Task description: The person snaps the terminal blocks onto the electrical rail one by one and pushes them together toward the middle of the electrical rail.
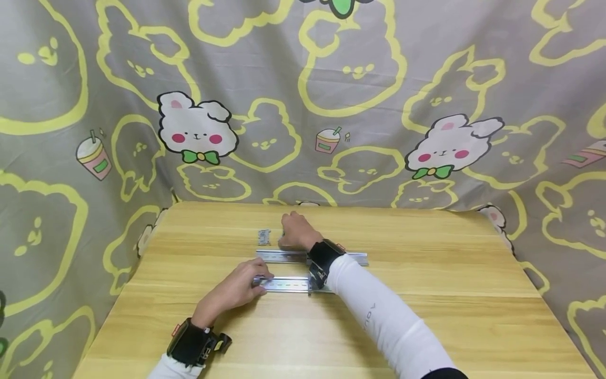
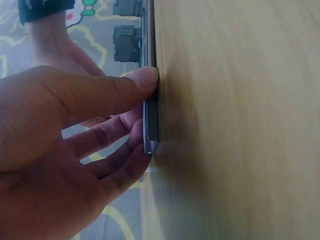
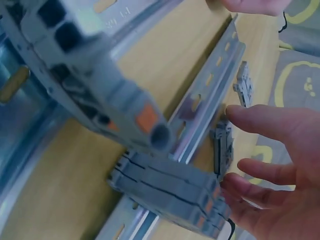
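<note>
My left hand (image 1: 241, 281) pinches the left end of the near slotted metal DIN rail (image 1: 286, 285); in the left wrist view the thumb lies on one side of the rail (image 2: 152, 117) and fingers on the other. Past the far DIN rail (image 1: 281, 256), my right hand (image 1: 298, 232) is lowered to the table. In the right wrist view its thumb and fingers are spread about a grey terminal block (image 3: 223, 147); whether they touch it I cannot tell. Another loose terminal block (image 1: 264, 237) lies to the left of that hand.
Grey terminal blocks (image 3: 170, 187) with orange marks sit clustered on the far rail. Another terminal block (image 3: 120, 100) stands on the near rail, under the right wrist. Both rails lie roughly parallel on the wooden table (image 1: 426, 263). A patterned curtain (image 1: 284, 131) hangs behind it.
</note>
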A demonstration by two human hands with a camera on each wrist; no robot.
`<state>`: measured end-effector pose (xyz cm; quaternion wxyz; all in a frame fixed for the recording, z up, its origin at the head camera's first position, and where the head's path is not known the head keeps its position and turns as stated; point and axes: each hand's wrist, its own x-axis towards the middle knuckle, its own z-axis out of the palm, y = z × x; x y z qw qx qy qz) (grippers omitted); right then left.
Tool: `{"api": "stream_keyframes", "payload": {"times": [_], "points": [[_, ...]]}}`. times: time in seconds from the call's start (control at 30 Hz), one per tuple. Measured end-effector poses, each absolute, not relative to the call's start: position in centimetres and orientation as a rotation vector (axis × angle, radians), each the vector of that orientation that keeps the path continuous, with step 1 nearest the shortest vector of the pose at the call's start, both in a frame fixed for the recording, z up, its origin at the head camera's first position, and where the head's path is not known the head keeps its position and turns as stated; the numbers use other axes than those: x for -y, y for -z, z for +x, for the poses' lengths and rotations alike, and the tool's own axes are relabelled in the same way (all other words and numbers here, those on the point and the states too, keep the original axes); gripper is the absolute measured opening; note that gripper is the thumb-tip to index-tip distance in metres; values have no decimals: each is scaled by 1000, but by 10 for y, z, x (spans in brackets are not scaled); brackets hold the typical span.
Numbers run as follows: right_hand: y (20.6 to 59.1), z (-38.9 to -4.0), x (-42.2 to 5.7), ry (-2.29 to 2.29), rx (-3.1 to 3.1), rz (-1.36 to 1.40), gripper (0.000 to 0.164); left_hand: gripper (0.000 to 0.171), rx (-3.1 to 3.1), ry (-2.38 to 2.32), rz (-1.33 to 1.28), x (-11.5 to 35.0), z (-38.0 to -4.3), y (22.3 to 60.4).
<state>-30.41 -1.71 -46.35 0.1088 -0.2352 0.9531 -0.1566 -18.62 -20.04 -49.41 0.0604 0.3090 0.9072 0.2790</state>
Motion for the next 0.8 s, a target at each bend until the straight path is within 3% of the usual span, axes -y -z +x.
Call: {"api": "stream_keyframes", "payload": {"times": [0.37, 0.63, 0.8], "points": [[467, -302, 21, 450, -2844, -742, 23, 29, -2740, -852, 942, 199, -185, 497], [436, -286, -4, 553, -2863, -875, 23, 28, -2750, -837, 934, 199, -185, 497], [418, -272, -27, 563, -2903, -956, 34, 28, -2760, -836, 919, 200, -186, 495]]}}
